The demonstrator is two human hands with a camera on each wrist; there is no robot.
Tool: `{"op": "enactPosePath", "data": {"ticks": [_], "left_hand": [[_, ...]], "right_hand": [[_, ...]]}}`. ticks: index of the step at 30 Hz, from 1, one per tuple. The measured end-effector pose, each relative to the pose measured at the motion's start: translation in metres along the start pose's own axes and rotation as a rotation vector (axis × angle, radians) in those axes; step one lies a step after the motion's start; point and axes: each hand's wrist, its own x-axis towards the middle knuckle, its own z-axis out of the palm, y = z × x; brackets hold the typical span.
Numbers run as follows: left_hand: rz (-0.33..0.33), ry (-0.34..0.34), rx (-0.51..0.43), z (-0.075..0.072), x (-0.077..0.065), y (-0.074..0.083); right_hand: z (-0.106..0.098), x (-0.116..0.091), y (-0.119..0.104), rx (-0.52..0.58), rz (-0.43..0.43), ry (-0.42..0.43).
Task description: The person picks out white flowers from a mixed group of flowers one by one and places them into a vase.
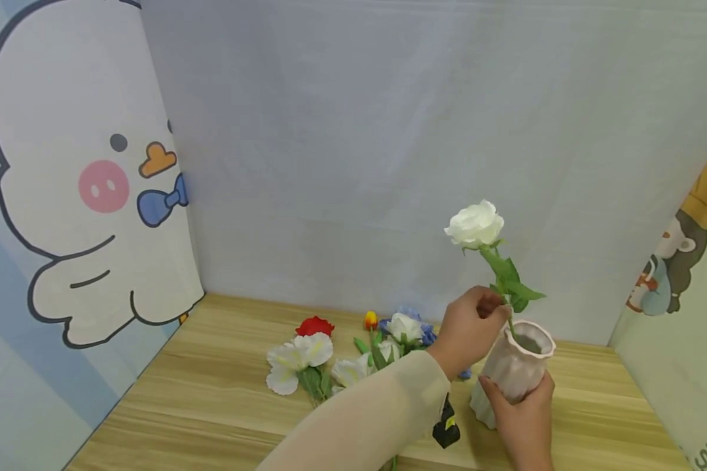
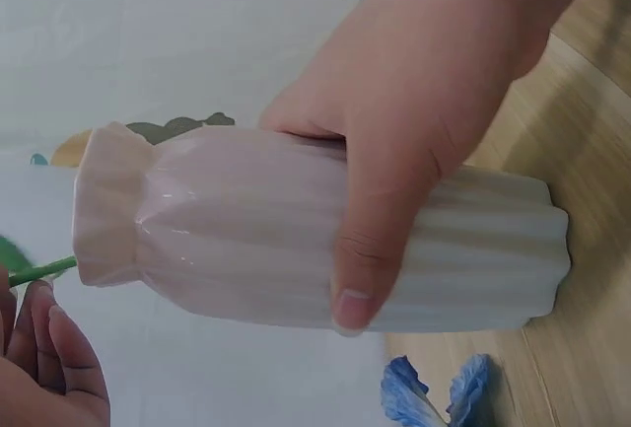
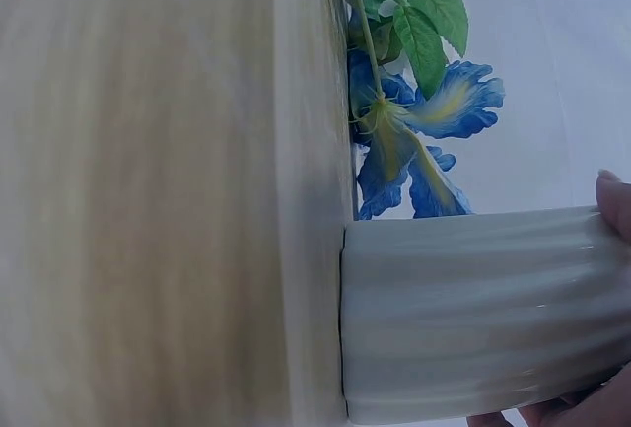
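A white artificial rose (image 1: 474, 225) on a green leafy stem stands above the vase mouth. My left hand (image 1: 470, 327) pinches its stem close over the rim, where the stem runs down into the opening. My right hand (image 1: 521, 412) grips the pale, ribbed vase (image 1: 509, 363) round its middle. In the left wrist view, the right thumb lies across the vase (image 2: 237, 230), and the green stem (image 2: 44, 271) meets the rim beside the left fingertips (image 2: 71, 343). The vase base (image 3: 394, 319) meets the wooden table in the right wrist view.
Left of the vase lie a red flower (image 1: 315, 326), several white flowers (image 1: 299, 358), a red-yellow tulip (image 1: 370, 320) and blue flowers (image 3: 419, 146). A black piece with a yellow mark (image 1: 446, 425) shows below the left sleeve (image 1: 377, 409). A pale cloth (image 1: 359, 163) backs the table.
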Motion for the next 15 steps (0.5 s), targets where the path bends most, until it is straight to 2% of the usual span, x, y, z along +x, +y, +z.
{"op": "enactPosePath", "data": {"ticks": [2,9,15], "left_hand": [[-0.007,-0.001,0.0,0.001,0.001,0.002],[-0.014,-0.013,0.119,0.008,-0.001,0.002],[-0.022,0.008,0.111,0.012,-0.004,-0.002]], "right_hand": [[0.0,0.0,0.0,-0.003,0.003,-0.002],[-0.001,0.0,-0.002,-0.007,0.014,-0.02],[-0.001,0.0,-0.003,-0.005,0.034,-0.032]]}}
